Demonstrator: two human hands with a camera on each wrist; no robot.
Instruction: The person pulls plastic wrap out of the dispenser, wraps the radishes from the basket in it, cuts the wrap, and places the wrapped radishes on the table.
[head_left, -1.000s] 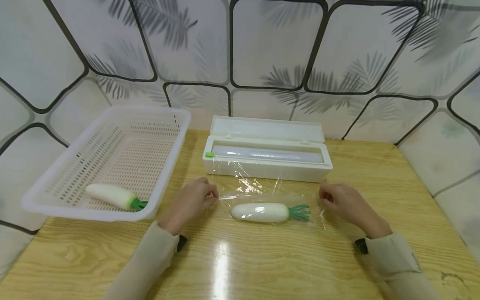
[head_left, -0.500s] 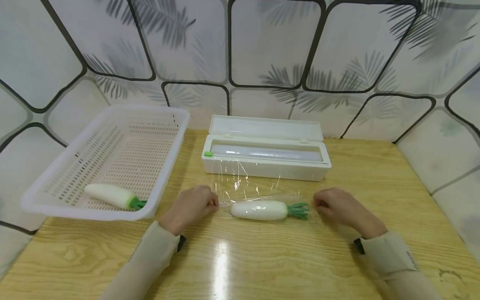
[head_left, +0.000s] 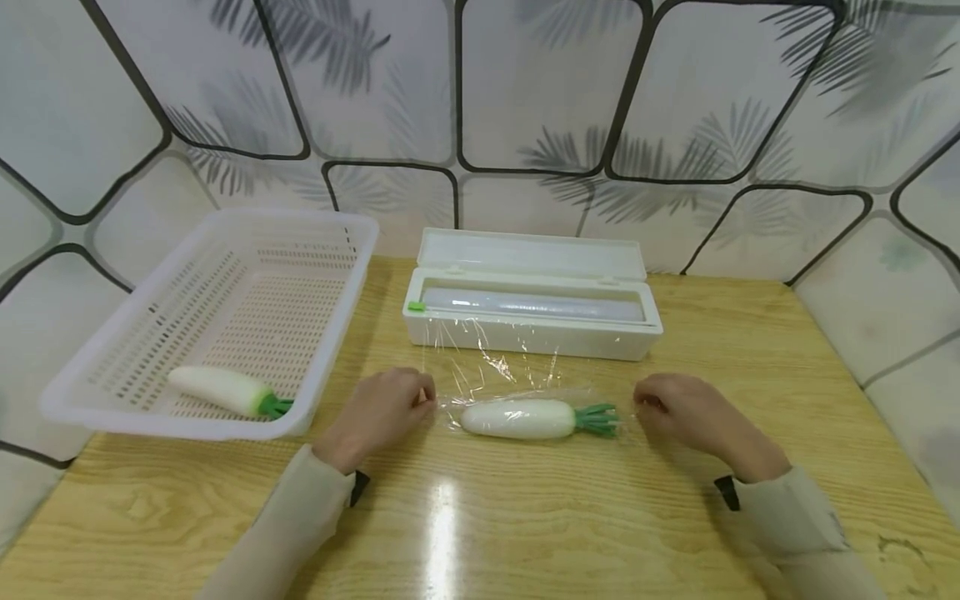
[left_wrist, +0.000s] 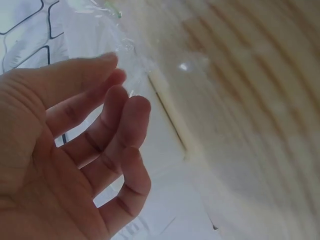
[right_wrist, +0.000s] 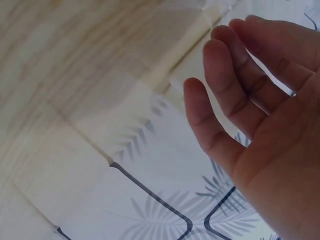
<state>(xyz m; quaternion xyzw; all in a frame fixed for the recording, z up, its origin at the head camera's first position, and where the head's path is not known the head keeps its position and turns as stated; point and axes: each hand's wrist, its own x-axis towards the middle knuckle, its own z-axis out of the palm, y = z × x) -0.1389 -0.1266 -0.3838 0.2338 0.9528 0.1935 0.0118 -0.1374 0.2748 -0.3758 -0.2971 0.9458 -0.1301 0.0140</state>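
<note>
- Since half a second ago, the right hand (head_left: pixel 690 417) has eased slightly outward, toward 3 o'clock; the left hand (head_left: pixel 382 412) has barely shifted, and creases in the clear film (head_left: pixel 495 362) have changed.
- Between the hands, the white radish (head_left: pixel 517 419) lies on the table (head_left: pixel 525 525), leaves toward 3 o'clock, tip toward 9. Film lies over it; whether it also passes beneath cannot be told.
- Left fingers (left_wrist: pixel 132 120): at the radish's 9 o'clock, loosely curled, thumb and forefinger tips together, apparently pinching a film corner.
- Right fingers (right_wrist: pixel 220 75): at 3 o'clock, gently bent, thumb and forefinger close together, seemingly on the opposite corner.
- Film runs toward 12 o'clock to the roll (head_left: pixel 532 306) in its white box (head_left: pixel 645 335). It should be nearly weightless, limp, clingy and easily creased, so its corners suit a light pinch.
- The radish looks firm, smooth and probably slippery under film; its thick middle offers the steadiest hold, its leaves the weakest.
- Another radish (head_left: pixel 217 390) lies in the basket (head_left: pixel 165 427) toward 10 o'clock.
</note>
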